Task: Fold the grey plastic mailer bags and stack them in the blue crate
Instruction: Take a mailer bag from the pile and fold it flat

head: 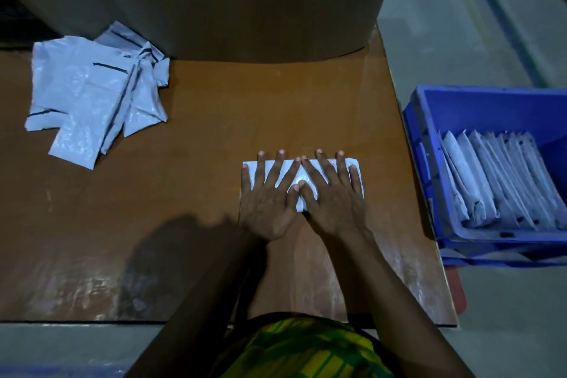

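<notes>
Hands first: what of the left hand [270, 198] and the right hand [334, 198]?

Both lie flat, palms down, fingers straight and spread wide. They sit side by side, thumb tips and index tips touching, so the gap between them makes a small triangle. Neither grips anything; they press on one mailer [299, 175].

How does that mailer look?

It is pale grey, almost white under the light, glossy plastic. It is folded into a wide, flat rectangle with a straight far edge. Its far corners show beyond both little fingers, and the middle fingertips reach just past that edge. A small dark mark sits at its near edge, between the two hands.

Where is it?

It is on the brown table [199, 147], right of the middle and not far from the right edge.

And further out?

At the far left of the table is a loose pile of mailers [89, 92]. They lie flat and overlap at odd angles, grey and crinkled, with dark strips along some edges. The pile is well apart from the hands, just beside a large cardboard box [214, 3] standing at the back.

The crate?

The blue crate [491, 104] sits off the table's right edge, close to it. Inside, folded bags [497, 175] stand on edge in a leaning row, packed one against another.
</notes>
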A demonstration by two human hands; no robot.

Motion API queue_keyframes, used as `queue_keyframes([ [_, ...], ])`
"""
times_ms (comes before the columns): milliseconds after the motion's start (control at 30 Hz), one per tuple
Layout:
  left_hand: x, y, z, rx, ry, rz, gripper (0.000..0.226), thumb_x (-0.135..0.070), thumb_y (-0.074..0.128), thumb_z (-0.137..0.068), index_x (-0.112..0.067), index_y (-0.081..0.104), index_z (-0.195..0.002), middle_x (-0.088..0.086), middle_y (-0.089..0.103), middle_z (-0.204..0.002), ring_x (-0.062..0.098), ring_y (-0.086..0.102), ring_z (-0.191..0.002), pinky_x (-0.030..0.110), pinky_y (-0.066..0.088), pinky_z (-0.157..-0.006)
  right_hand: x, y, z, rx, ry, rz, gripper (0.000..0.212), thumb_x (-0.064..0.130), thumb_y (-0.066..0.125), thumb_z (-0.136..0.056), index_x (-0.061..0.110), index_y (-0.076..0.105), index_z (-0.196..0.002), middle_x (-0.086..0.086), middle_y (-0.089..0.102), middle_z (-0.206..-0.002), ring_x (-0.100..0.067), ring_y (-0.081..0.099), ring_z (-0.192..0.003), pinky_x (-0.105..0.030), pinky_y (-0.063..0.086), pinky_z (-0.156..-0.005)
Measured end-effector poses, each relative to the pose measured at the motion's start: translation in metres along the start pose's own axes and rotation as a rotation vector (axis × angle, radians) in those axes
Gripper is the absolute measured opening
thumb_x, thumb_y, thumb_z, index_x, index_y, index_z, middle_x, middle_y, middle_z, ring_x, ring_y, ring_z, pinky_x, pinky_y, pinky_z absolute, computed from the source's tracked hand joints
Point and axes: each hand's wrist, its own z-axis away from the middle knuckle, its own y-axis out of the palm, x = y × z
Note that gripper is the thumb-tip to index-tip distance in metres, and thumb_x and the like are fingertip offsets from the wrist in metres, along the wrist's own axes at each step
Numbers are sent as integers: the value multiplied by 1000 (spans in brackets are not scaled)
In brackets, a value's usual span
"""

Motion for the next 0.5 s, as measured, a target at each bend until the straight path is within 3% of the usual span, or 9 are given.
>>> queue_keyframes([
  [400, -1, -7, 14, 61, 9, -6, 55, -46, 23, -111, -35, 17, -164, -2, 12, -173, 34, -1, -159, 65, 9, -123, -2, -2, 13, -1, -38, -2, 58, 59, 23, -108, 40, 22, -162, 8, 16, -172, -24, -1, -160, -50, 6, -128],
  [500, -1, -11, 9, 127, -18, 33, 58, -53, 11, -108, -39, 12, -164, -5, 6, -173, 31, -7, -159, 64, 2, -124, -2, -7, 10, 34, -31, -7, 58, 59, 21, -108, 41, 18, -163, 8, 12, -172, -24, -4, -160, -50, 5, -128],
])
